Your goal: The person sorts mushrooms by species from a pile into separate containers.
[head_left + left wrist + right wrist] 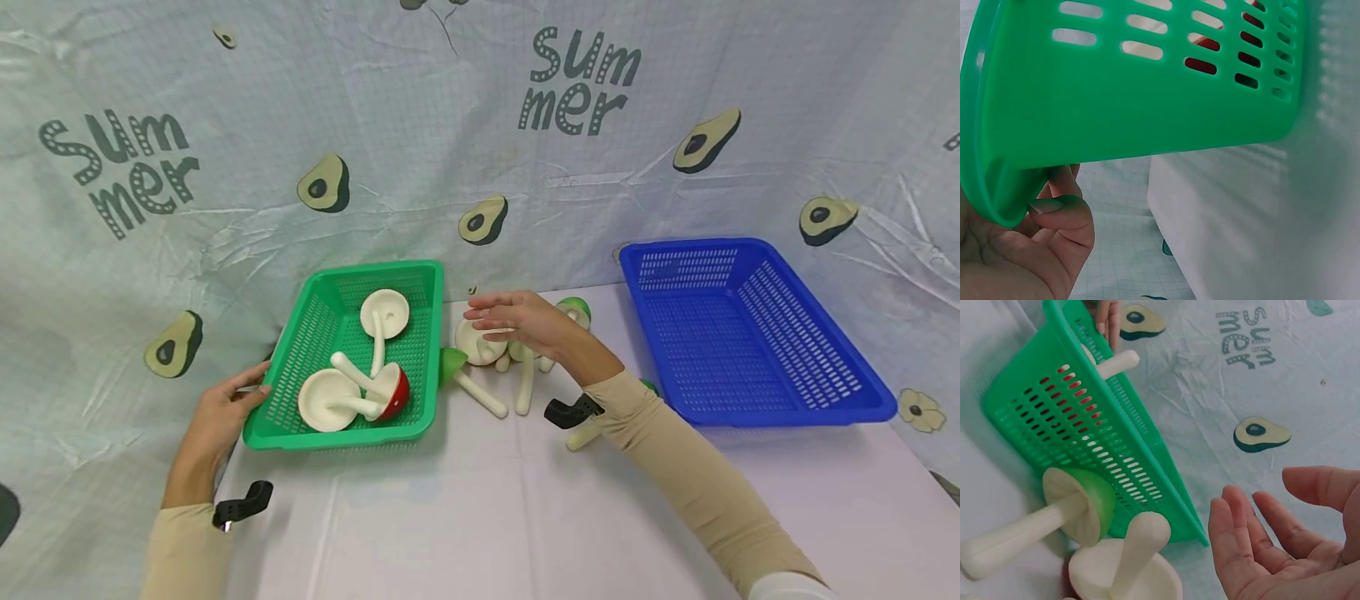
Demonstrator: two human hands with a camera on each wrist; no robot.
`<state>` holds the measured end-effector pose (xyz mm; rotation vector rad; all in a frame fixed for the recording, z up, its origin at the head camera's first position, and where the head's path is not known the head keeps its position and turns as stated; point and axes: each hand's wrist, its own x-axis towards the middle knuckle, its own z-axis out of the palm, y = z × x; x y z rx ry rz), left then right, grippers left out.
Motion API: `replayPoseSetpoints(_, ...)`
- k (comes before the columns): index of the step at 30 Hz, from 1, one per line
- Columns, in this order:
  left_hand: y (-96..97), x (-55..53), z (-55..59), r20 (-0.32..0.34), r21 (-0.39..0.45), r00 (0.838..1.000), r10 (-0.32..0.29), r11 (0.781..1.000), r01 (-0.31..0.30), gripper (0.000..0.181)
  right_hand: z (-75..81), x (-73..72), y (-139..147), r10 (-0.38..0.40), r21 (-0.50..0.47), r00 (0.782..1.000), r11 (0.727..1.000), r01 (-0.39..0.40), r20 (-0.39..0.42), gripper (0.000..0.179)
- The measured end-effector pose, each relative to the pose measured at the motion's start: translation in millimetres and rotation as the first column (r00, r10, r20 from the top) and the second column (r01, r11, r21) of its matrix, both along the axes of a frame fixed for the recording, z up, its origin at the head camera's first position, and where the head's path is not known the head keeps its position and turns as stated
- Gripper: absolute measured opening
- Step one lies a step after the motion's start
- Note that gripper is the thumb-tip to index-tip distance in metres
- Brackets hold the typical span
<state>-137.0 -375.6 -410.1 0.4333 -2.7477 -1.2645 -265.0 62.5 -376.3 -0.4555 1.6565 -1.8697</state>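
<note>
My left hand [213, 421] grips the left rim of a green plastic basket [337, 440]; the left wrist view shows the thumb and fingers curled about its lip. Three toy mushrooms lie inside, one with a red cap [402, 397] and two whose pale undersides [318, 400] face up. Just right of the basket, my right hand [528, 321] hovers over a loose group of toy mushrooms, its fingers extended and holding nothing. A green-capped mushroom [1099, 497] leans at the basket's wall, with a pale one [1088, 569] beside it. The right hand and forearm partly hide the group.
A blue basket [757, 412] stands on the right of the white table [465, 517]. Part of another mushroom [583, 437] shows under my right forearm. Behind the table hangs a pale sheet [405, 108] printed with avocados and lettering.
</note>
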Motion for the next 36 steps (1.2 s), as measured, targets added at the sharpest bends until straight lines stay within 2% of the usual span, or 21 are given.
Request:
replayPoseSetpoints(9,1.4,0.2,-1.5,-0.009,0.007,1.000,-0.005,1.000,0.005,0.050,-14.9,4.3,8.2,-0.064,0.085,0.998,0.994,0.065,-0.019,0.040)
replayPoseSetpoints(17,-2.8,-1.9,-5.6,-0.045,0.038,0.999,0.012,0.999,-0.011,0.052,-16.2,6.2,11.8,-0.078,0.078,0.997,0.994,0.076,0.022,0.042)
replayPoseSetpoints(29,1.4,1.8,-0.1,-0.025,0.016,1.000,-0.014,1.000,0.014,0.051,-20.7,5.7,11.0,-0.076,0.086,0.997,0.994,0.073,0.028,0.042)
replayPoseSetpoints(33,-4.2,-1.5,-6.3,-0.037,0.025,0.999,-0.012,1.000,0.013,0.053,-20.7,5.9,11.1,-0.075,0.080,0.997,0.994,0.072,0.031,0.042)
replayPoseSetpoints(36,-16.4,-7.9,-20.7,-0.054,0.062,0.998,0.009,0.998,-0.006,0.053,-21.3,5.9,11.0,-0.072,0.079,0.997,0.994,0.070,0.031,0.043)
